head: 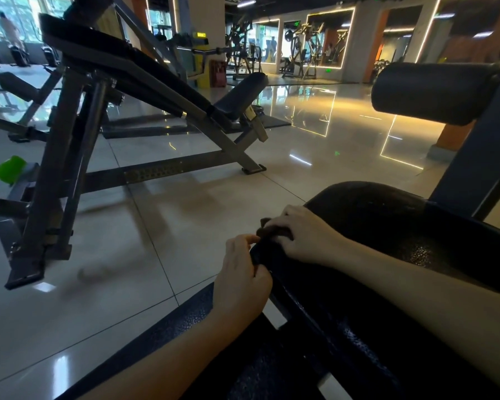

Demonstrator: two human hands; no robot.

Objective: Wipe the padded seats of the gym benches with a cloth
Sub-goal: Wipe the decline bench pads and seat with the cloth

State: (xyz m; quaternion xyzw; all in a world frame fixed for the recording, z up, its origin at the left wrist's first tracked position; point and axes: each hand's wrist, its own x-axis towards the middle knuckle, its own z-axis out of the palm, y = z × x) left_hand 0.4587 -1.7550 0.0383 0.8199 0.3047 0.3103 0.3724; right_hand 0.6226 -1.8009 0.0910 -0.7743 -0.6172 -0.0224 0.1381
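Observation:
A black padded bench seat (387,232) fills the lower right of the head view. A dark brown cloth (273,230) lies bunched on the seat's left edge. My right hand (303,238) lies over the cloth with its fingers curled onto it. Just below and to the left, my left hand (243,281) pinches the dark material at the seat's edge with curled fingers; I cannot tell whether that is cloth or padding. Most of the cloth is hidden under my hands.
An incline bench (145,70) on a steel frame stands across the shiny tiled floor (185,215) at the left. A black roller pad (427,92) juts out at the upper right. A green object (10,168) sits at the far left. More machines stand at the back.

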